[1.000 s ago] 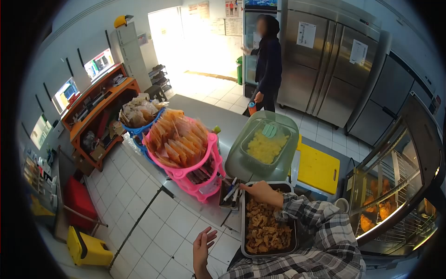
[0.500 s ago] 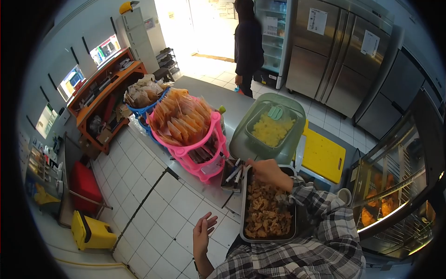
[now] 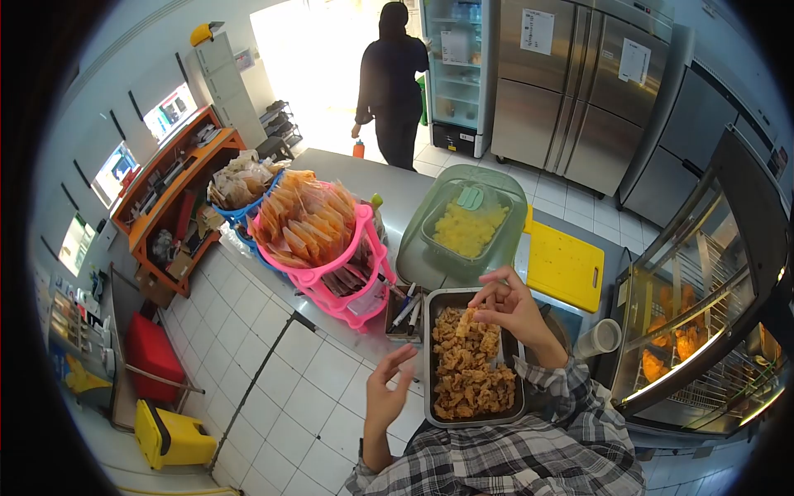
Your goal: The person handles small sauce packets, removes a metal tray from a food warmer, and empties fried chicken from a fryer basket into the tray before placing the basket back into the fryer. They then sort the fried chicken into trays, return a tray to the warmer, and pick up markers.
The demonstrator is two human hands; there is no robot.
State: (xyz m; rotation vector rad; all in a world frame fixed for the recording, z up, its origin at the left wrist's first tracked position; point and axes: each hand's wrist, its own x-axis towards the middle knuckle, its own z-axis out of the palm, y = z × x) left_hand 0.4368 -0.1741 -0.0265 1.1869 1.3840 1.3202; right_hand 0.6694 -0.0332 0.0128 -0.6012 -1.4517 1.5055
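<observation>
A metal tray (image 3: 429,364) of crispy brown fried pieces (image 3: 475,388) lies in front of my body. Above its far right part is my right hand (image 3: 523,316), thumb and forefinger pinched around a lighter fried piece (image 3: 466,321); the contact is small and partly unclear. My left hand (image 3: 387,397) hovers left of the tray, fingers apart, holding nothing.
A pink basket (image 3: 314,277) of orange packets stands left of a green lidded container (image 3: 422,248) with yellow food. Pens (image 3: 405,310) sit in a small box. Rightward are a yellow cutting board (image 3: 566,264), a cup (image 3: 602,337) and a glass warmer (image 3: 695,322). A person (image 3: 393,91) stands beyond.
My right hand has turned and drawn back from the tray's far edge, now pinching a piece. My left hand stays open beside the tray. The person has moved left; the view has shifted.
</observation>
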